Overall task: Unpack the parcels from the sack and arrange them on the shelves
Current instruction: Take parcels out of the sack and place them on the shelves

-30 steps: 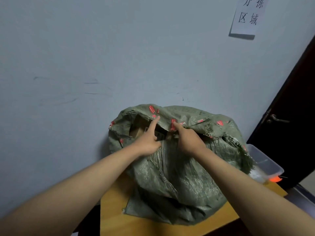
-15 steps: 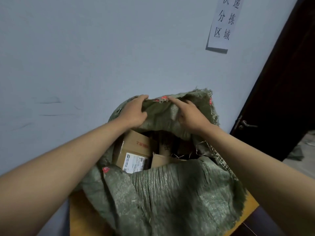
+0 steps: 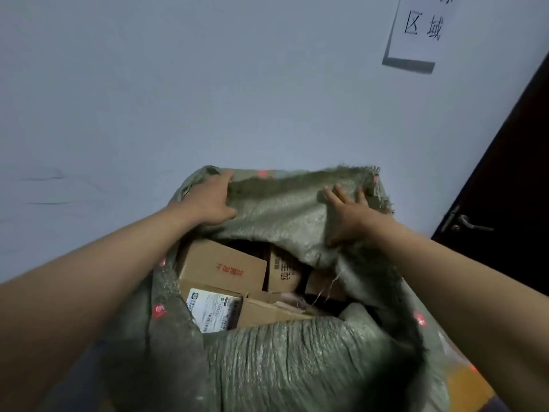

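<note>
The green woven sack (image 3: 297, 361) sits on the counter (image 3: 466, 385) with its mouth pulled wide. The left hand (image 3: 208, 200) grips the far flap. The right hand (image 3: 346, 215) pinches it too, fingers spread on the cloth. Cardboard parcels (image 3: 222, 269) lie inside, none out yet. This looks like the opening step. Next, one hand should probably let go and lift out the top box.

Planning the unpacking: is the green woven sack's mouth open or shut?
Open: both hands, left hand and right hand, spread the green woven sack, exposing brown cardboard parcels.
</note>
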